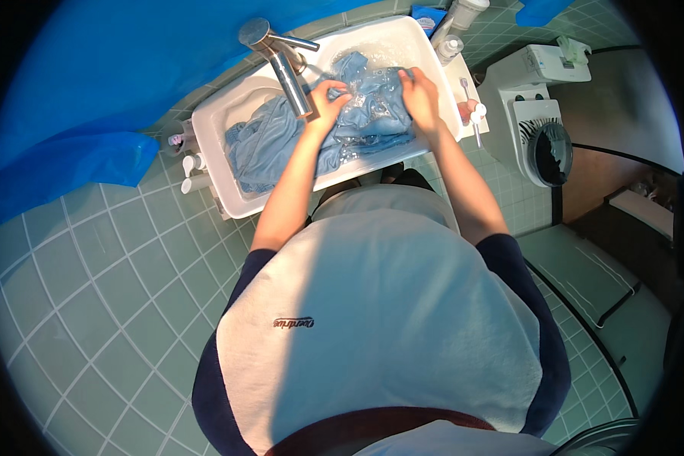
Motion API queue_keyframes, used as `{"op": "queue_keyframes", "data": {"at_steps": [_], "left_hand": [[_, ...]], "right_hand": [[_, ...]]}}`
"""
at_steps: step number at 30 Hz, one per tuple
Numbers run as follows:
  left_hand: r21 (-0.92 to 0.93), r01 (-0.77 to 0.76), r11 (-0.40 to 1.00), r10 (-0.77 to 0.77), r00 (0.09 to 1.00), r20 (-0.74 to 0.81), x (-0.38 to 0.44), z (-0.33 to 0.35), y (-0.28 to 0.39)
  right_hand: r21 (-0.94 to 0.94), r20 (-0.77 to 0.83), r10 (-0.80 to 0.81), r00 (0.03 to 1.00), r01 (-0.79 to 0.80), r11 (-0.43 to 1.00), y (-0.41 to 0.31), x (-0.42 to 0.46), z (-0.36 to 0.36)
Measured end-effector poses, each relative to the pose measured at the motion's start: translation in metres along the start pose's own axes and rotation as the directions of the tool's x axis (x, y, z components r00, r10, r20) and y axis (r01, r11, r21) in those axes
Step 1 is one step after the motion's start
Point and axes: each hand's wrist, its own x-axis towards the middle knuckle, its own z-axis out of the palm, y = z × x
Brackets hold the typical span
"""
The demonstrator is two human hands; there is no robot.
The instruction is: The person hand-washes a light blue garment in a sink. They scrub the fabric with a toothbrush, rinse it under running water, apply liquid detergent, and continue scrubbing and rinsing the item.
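Observation:
A blue denim-like garment [273, 142] lies wet and bunched in the white rectangular sink basin [208, 134], with suds and water over its right part. My left hand [326, 102] is at the middle of the garment beside the faucet, its thumb and fingers curled towards the sudsy folds; whether cloth is between them is unclear. At the right end, my right hand [420, 97] grips the garment's edge, with some fingers hidden. The chrome faucet [288, 80] reaches over the basin, its spout end next to my left wrist. No water stream from it shows.
Bottles [449, 48] and a toothbrush [464, 85] stand or lie right of the basin. Pump bottles [194, 165] sit at its left. A blue plastic sheet [119, 74] hangs behind. To the right is what looks like a white toilet [516, 85] with a dark round basin [550, 154].

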Motion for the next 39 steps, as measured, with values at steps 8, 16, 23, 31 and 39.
{"op": "queue_keyframes", "data": {"at_steps": [8,16,23,31,39], "left_hand": [[-0.185,0.143,0.972,-0.168,0.978,-0.125,-0.032,-0.063,0.033],[-0.403,0.008,0.915,-0.113,0.964,-0.239,-0.043,-0.06,0.051],[-0.541,-0.041,0.84,-0.182,0.919,-0.351,-0.041,-0.051,0.022],[-0.587,-0.016,0.809,-0.225,0.915,-0.335,-0.038,-0.05,0.025],[-0.575,0.026,0.818,-0.234,0.927,-0.292,-0.038,-0.05,0.026]], "right_hand": [[0.431,-0.006,0.108,0.994,-0.095,0.897,0.003,-0.026,-0.061],[0.529,-0.036,-0.139,0.99,0.137,0.837,0.008,-0.039,-0.07],[0.403,-0.033,-0.346,0.938,0.329,0.854,0.003,-0.045,-0.086],[0.42,-0.041,-0.391,0.919,0.371,0.828,0.01,-0.044,-0.088],[0.576,0.003,-0.135,0.991,0.109,0.81,0.016,-0.048,-0.08]]}}
